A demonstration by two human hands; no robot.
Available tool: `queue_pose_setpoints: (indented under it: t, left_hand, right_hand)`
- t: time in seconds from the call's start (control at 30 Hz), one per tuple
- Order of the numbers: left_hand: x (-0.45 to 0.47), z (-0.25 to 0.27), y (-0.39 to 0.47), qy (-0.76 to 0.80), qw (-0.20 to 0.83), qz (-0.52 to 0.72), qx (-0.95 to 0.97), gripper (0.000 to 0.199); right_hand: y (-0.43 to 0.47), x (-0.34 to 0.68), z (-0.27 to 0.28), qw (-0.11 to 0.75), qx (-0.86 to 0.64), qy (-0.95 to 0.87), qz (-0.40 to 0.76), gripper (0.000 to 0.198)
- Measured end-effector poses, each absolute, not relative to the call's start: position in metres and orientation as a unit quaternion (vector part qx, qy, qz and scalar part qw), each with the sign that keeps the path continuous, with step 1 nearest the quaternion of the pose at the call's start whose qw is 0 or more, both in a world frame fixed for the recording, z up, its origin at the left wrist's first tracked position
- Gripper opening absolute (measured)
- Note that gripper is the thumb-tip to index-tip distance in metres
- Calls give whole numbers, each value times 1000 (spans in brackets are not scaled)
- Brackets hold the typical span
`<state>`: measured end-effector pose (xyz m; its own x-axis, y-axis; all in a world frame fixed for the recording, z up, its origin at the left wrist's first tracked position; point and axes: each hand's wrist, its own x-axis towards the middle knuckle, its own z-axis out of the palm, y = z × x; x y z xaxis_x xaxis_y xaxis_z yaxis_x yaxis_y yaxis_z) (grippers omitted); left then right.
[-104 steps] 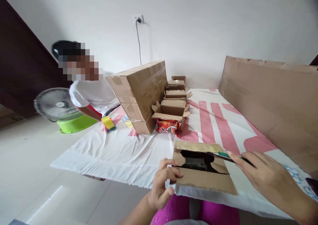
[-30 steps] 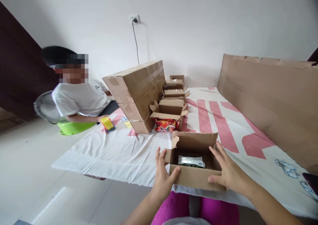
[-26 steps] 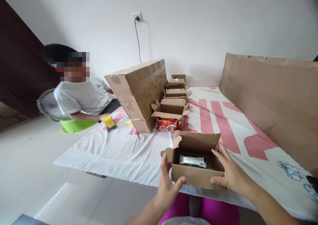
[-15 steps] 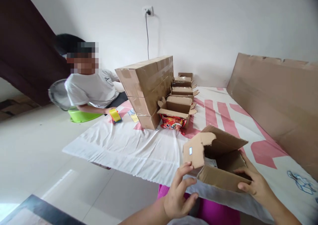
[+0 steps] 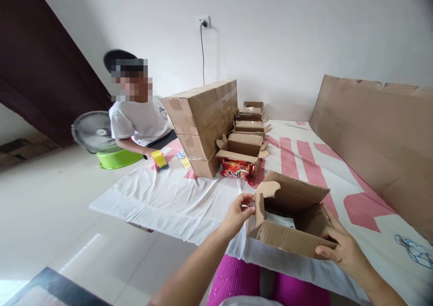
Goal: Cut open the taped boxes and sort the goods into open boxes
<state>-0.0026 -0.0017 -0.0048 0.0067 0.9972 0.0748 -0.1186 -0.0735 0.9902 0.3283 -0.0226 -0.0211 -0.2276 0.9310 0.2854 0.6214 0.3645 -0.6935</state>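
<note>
Nothing is legible, even on the red packet (image 5: 236,169).

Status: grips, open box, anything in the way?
Left grip at left end of open box, contact unclear. Right grip holding right end. White item inside. Red packet beyond, apart from box; not blocking grips.

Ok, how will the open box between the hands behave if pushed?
The open box will probably slide rather than roll, given its flat sides. Its ragged flap may bend easily, looking thin. The white item inside looks loose, so might shift.
</note>
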Motion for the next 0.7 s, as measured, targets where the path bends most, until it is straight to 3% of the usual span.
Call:
queue_pose_setpoints:
  t: [0.33, 0.57, 0.7]
  left_hand:
    - [-9, -21, -6, 429, 587, 547, 416, 36]
    - [-9, -32, -4, 463, 563, 574, 373, 22]
    - [-18, -32, -18, 468, 534, 618, 337, 22]
  right_hand:
    - [-18, 328, -22, 319, -511, -769, 215, 59]
    - [-16, 322, -20, 307, -500, -767, 258, 54]
    - [-19, 308, -15, 318, -488, -787, 204, 55]
